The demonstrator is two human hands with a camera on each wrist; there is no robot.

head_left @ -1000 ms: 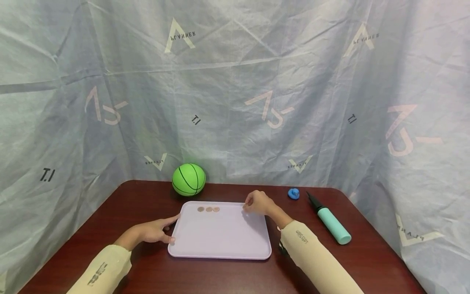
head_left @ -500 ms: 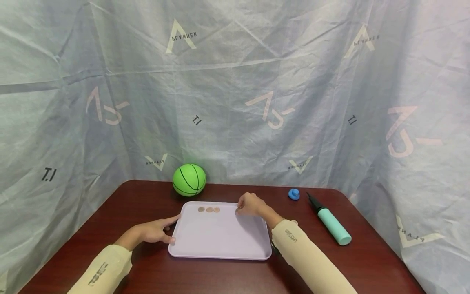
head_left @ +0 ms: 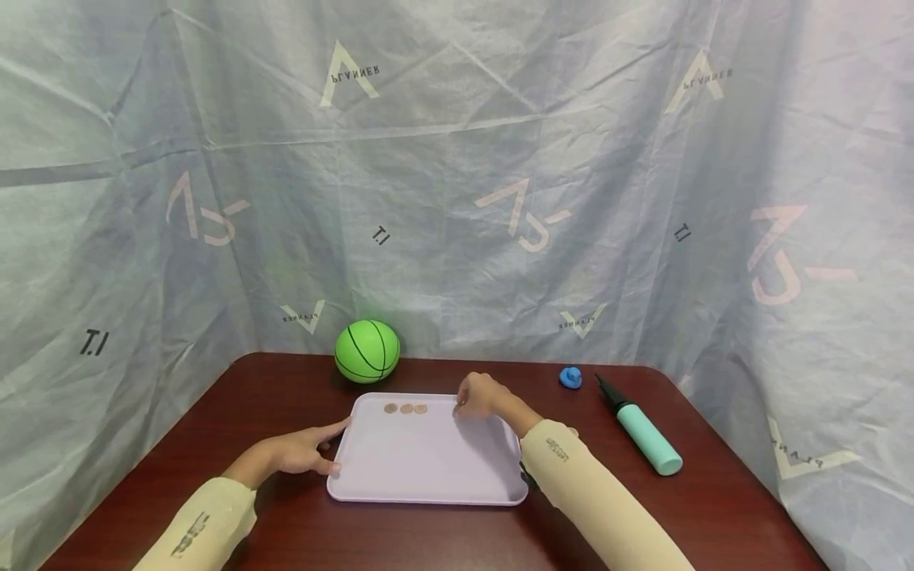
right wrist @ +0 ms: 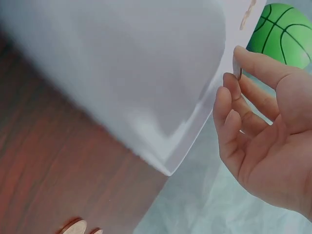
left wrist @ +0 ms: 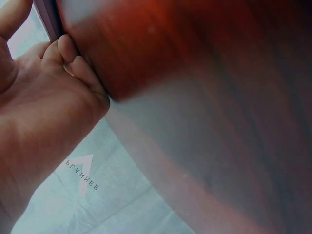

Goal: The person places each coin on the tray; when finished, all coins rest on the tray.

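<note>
In the head view a pale lilac tray [head_left: 428, 456] lies on the table, with three copper-coloured coins [head_left: 406, 409] in a row near its far left corner. My left hand [head_left: 300, 449] grips the tray's left edge, thumb on the rim; in the left wrist view its other fingers [left wrist: 83, 73] curl by the edge. Over the tray's far side, right of the row, my right hand [head_left: 480, 396] pinches a coin [right wrist: 237, 67] between thumb and fingertips. The right wrist view shows this coin held on edge, its face mostly turned away.
More coins [right wrist: 74, 227] lie on the table right of the tray, mostly hidden by my right sleeve in the head view. A green ball [head_left: 367, 351] stands behind the tray. Farther right are a blue rubber duck [head_left: 570, 377] and a turquoise hand pump [head_left: 648, 438]. Grey curtains surround the table.
My right hand has moved left along the tray's far side with the pinched coin, closer to the row. The left hand, tray and three coins have stayed in place.
</note>
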